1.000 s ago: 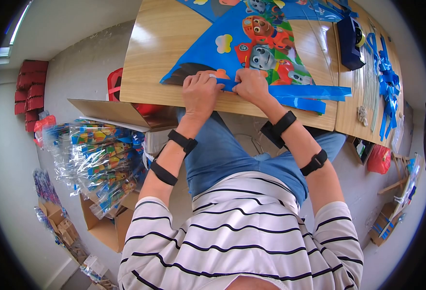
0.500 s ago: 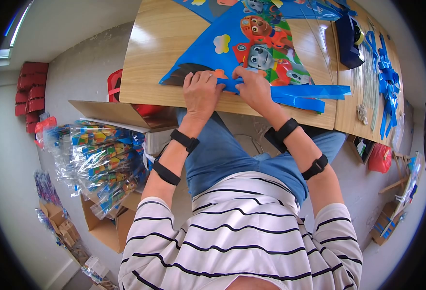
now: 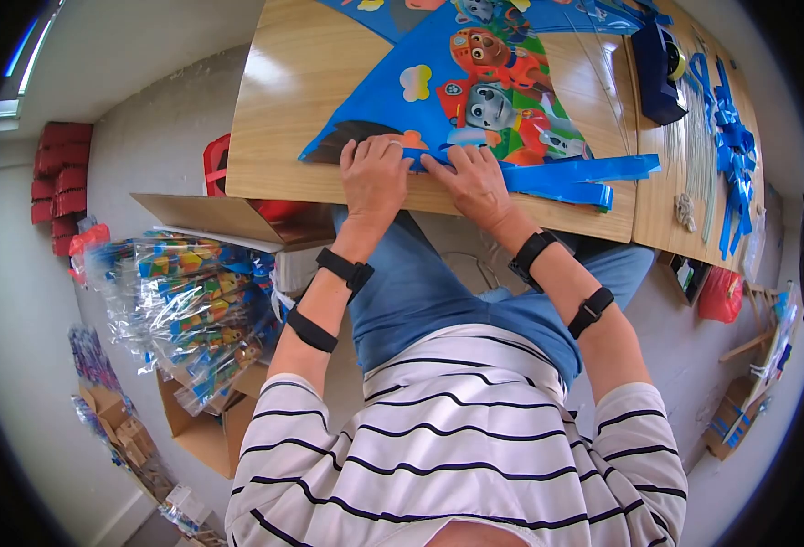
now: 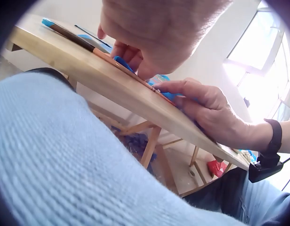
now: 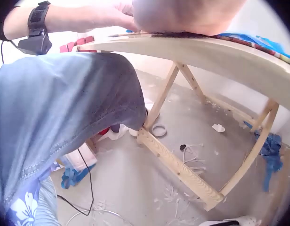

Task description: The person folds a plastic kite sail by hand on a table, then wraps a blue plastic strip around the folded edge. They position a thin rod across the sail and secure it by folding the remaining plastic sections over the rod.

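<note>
A blue triangular kite (image 3: 393, 96), printed with cartoon dogs and a cloud, lies on the wooden table with one edge along the table's front. My left hand (image 3: 375, 178) grips that near edge beside the dark corner, fingers over the sheet; the left wrist view shows blue material between its fingertips. Close to its right, my right hand (image 3: 478, 187) pinches the same edge, one finger stretched along it in the left wrist view. Shiny blue strips (image 3: 593, 170) trail from under the right hand toward the right. In the right wrist view the right fingertips are hidden.
On the table's right stand a dark blue tape dispenser (image 3: 659, 77), thin pale rods (image 3: 685, 173) and a bundle of blue ribbons (image 3: 735, 150). Left of my legs are an open cardboard box (image 3: 206, 219) and a heap of plastic-wrapped printed sheets (image 3: 188, 301). Wooden trestle legs (image 5: 178, 165) stand under the table.
The right hand has shifted slightly along the edge and flattened, its fingers less curled than before. The left hand keeps its place on the edge; the kite has barely moved.
</note>
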The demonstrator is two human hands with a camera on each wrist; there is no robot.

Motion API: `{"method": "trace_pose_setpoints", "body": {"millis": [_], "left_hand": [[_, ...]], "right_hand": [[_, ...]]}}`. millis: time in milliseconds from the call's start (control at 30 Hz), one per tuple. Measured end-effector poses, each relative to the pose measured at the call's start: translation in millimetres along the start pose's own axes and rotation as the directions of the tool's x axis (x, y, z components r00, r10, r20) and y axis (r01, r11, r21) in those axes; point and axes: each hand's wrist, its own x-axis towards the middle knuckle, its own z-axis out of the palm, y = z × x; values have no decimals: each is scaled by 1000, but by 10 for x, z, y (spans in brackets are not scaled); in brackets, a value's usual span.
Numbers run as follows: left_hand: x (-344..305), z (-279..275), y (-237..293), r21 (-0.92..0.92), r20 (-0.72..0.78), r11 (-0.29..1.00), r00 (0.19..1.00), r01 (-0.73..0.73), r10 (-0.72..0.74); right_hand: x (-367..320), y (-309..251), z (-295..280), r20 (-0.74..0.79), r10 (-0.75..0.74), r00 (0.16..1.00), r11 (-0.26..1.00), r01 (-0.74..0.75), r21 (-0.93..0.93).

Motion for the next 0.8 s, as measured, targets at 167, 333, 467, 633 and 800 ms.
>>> {"method": "trace_pose_setpoints", "body": {"millis": [167,333,467,633,800], "left_hand": [[-50,-5,-205,-34,53,993,993,109,-108],[-19,-158,-277,-91,-52,995,998,37,-42],[70,-297,150,-236,-47,960,988,-151,144],[25,53,116,-409,101,911,988,-63,114],[32,75,-1,-517,16,855,999,46,-44]], "right_hand": [[-31,4,6,11,-11,1000,1000,11,-5],[-34,4,50,-7,-4,1000,1000,4,-14],[-24,5,38,-3,-5,1000,1000,5,14],[-50,18,59,28,21,999,1000,-21,9],[-25,-12,27,-19,27,999,999,-26,39]]}}
